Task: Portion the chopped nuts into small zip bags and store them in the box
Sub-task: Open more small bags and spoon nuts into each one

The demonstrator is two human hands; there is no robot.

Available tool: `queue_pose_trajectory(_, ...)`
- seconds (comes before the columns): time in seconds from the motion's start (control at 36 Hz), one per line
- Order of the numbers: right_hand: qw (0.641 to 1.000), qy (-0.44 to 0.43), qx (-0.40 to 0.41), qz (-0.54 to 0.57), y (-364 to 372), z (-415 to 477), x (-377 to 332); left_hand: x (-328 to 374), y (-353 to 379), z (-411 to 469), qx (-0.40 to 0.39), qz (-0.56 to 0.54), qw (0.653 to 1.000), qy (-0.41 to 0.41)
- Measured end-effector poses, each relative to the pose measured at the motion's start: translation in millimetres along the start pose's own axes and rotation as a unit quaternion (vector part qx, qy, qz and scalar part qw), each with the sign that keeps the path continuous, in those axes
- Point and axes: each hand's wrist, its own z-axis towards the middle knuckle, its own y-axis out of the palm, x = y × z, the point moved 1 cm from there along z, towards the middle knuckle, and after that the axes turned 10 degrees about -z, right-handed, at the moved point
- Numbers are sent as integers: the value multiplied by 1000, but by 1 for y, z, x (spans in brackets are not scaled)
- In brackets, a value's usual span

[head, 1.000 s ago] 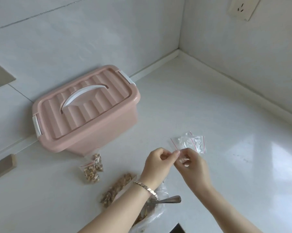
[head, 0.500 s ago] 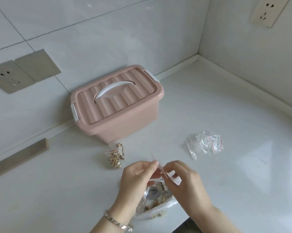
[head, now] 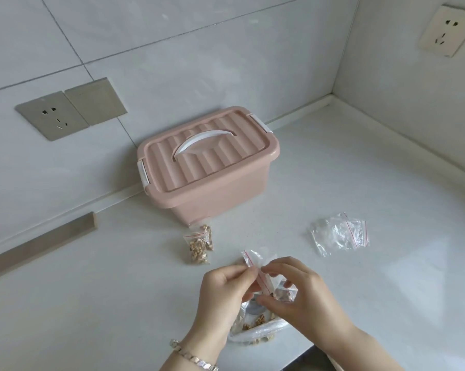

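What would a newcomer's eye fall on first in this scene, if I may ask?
The pink box, lid closed, stands by the back wall, centre. Near the bottom, the left hand and right hand pinch a small zip bag above the nut bag. A filled bag lies just before the box.

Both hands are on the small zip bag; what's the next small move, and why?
Probably pull its mouth apart: left hand and right hand pinch the small zip bag at its red strip, above the nut bag holding a spoon.
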Motion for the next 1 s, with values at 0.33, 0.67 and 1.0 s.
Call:
queue_pose_trajectory(0.33, 990, 91, -40, 104, -11, 4, -8, -5, 6, 3, -20, 12, 1000, 5)
queue_pose_trajectory(0.67, 960, 112, -76, 245, -19, -2, -9, -8, 6, 1, -52, -10, 998, 29)
queue_pose_trajectory(1.0, 943, 124, -101, 291, -26, 0, -12, -8, 4, 0, -63, -22, 997, 36)
